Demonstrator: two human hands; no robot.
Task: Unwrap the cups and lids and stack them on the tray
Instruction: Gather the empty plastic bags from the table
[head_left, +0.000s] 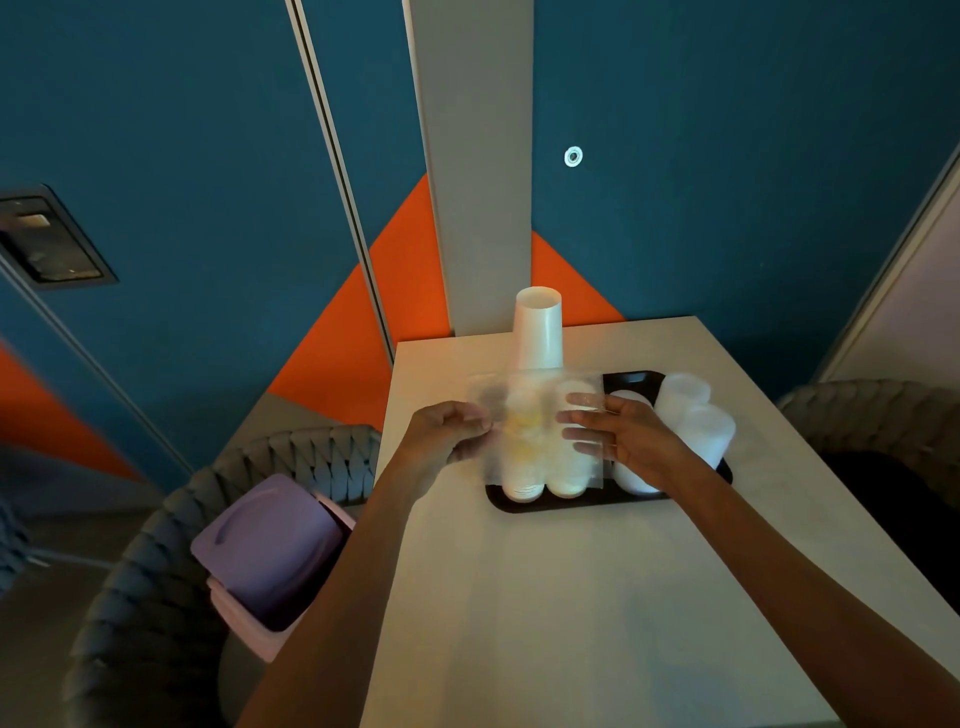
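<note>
Clear wrapper (535, 415): thin plastic film, held stretched in the air between both hands, above the left half of the tray; blurred.
Left hand (447, 434): fingers curled, pinched the wrapper's left edge.
Right hand (626, 434): held the wrapper's right edge, fingers (579, 415) reaching under the film and showing through it.
Tall cup stack (538, 332): white cups, standing upright at the tray's far left end, rising behind the wrapper.
Short cup stacks (569, 480): white, side by side at the tray's near left, seen partly through the film.
Lids (696, 415): translucent white stacks, at the tray's right end, just beside the right hand.
Tray (519, 506): black, rounded corners, on the far part of the table.
Table (597, 597): pale top, set against the wall.
Bin (270, 551): lilac, swing lid, left of the table.
Chair (171, 545): grey woven, around the bin.
Wall (727, 156): blue with orange wedges.
</note>
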